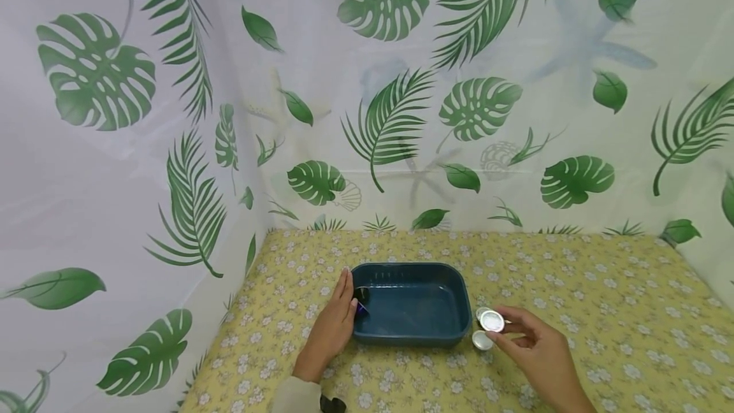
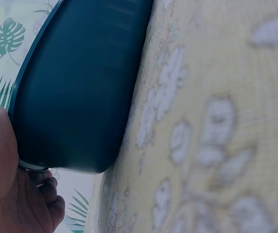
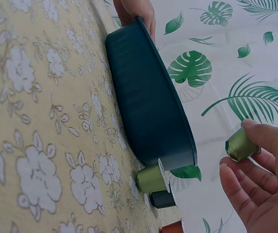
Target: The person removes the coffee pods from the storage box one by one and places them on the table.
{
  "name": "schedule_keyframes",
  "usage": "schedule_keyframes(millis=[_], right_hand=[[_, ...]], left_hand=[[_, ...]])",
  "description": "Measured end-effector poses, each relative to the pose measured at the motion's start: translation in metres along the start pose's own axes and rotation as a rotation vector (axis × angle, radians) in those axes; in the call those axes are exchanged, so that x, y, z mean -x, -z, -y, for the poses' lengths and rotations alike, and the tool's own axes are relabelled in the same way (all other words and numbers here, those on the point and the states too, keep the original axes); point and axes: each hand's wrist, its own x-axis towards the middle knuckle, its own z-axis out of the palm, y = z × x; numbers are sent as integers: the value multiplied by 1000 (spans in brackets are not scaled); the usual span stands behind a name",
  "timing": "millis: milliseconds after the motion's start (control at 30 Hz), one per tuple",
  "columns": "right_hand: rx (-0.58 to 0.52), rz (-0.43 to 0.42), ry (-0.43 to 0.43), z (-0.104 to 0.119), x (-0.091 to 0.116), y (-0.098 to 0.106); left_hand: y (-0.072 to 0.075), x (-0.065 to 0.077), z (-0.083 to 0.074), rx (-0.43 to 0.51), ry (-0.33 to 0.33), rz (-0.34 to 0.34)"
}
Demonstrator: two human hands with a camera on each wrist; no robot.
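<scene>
A dark blue rectangular plastic basin (image 1: 410,340) stands on the cloth. At its left end, my left hand (image 1: 332,330) holds the rim, thumb at the edge and fingers along the outside wall. A black thing (image 1: 361,295) and a purple thing (image 1: 360,310) lie inside, partly hidden by that hand. My right hand (image 1: 533,343) pinches a green coffee capsule (image 3: 240,144) between thumb and fingers, silver lid up in the head view. It is off the table, to the right of the basin. Below it are another green capsule (image 3: 151,179), a dark capsule (image 3: 163,199) and an orange-brown capsule (image 3: 171,227).
The table is covered by a yellow floral cloth (image 1: 602,298). Behind it and on the left hang white sheets (image 1: 395,202) printed with green leaves. The loose capsules stand close to the basin's right end.
</scene>
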Motion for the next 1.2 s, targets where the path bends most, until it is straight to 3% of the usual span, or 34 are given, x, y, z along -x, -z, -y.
schedule_keyframes(millis=[433, 633, 800, 1200], right_hand=[[-48, -7, -134, -10, 12, 5], [-107, 33, -257, -19, 14, 10], [-90, 47, -328, -28, 17, 11], [-80, 57, -349, -48, 17, 13]], left_hand=[[3, 0, -1, -2, 10, 15], [2, 0, -2, 0, 10, 6], [0, 1, -1, -3, 2, 10], [0, 1, -1, 4, -1, 2]])
